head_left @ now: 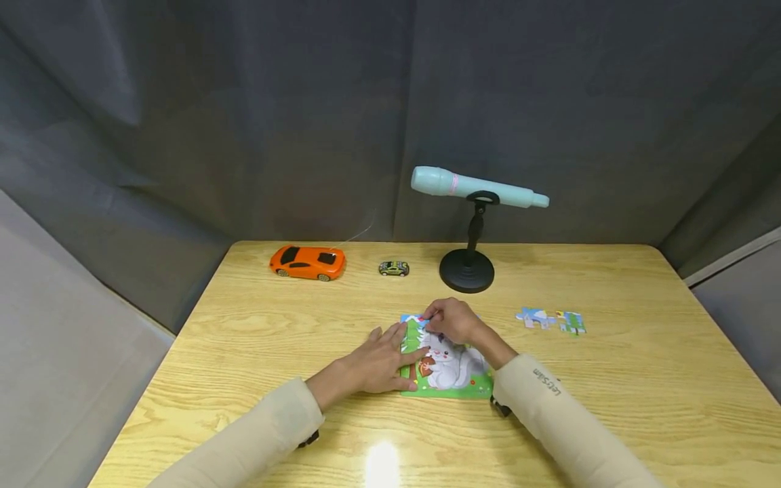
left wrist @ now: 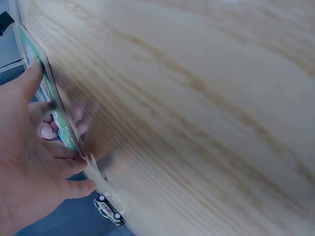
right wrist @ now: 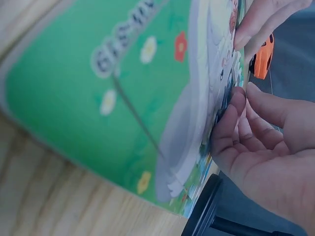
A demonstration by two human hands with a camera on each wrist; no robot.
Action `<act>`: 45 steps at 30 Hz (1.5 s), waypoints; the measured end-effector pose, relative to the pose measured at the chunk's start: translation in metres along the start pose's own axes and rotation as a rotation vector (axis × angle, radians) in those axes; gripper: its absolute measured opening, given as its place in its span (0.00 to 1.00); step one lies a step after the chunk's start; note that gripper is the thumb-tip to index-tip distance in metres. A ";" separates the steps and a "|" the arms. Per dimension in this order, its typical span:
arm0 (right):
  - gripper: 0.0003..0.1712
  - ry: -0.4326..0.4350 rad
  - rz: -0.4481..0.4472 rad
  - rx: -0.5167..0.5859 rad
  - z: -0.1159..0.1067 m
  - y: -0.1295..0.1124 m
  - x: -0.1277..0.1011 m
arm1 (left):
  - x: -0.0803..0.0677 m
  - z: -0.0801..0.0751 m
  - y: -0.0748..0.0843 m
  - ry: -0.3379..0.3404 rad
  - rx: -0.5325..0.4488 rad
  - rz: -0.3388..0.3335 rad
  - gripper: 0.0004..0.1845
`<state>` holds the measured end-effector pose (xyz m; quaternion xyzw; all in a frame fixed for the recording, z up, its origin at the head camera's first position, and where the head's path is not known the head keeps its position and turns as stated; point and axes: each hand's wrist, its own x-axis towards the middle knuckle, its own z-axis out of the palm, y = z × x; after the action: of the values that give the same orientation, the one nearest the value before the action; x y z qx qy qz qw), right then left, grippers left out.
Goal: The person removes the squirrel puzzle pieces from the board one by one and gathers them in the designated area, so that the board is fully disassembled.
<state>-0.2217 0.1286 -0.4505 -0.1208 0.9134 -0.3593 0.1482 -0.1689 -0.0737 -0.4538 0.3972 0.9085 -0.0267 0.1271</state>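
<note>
A rabbit jigsaw puzzle (head_left: 454, 373) with a green border lies on the wooden table (head_left: 244, 339) in front of me. My left hand (head_left: 375, 362) rests flat on its left edge with straight fingers, and the left wrist view shows this hand (left wrist: 24, 162) against the puzzle's edge (left wrist: 54, 105). My right hand (head_left: 454, 322) sits at the puzzle's far left corner with curled fingers. It pinches a small blue and pink puzzle piece (head_left: 422, 317) against the board. In the right wrist view the right hand (right wrist: 266, 142) has its fingertips at the rim of the puzzle (right wrist: 123, 88).
Loose puzzle pieces (head_left: 551, 320) lie to the right of the puzzle. At the back stand an orange toy car (head_left: 308, 262), a small toy car (head_left: 393, 268) and a pale blue microphone (head_left: 476, 188) on a black stand (head_left: 466, 270). Grey curtains surround the table.
</note>
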 end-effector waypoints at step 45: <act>0.06 0.093 0.002 0.131 -0.073 0.046 -0.031 | 0.001 0.000 -0.001 -0.003 0.028 0.044 0.37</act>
<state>-0.2244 0.2163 -0.4256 -0.0930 0.8940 -0.4232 0.1137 -0.1700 -0.0740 -0.4537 0.4187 0.8989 -0.0375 0.1235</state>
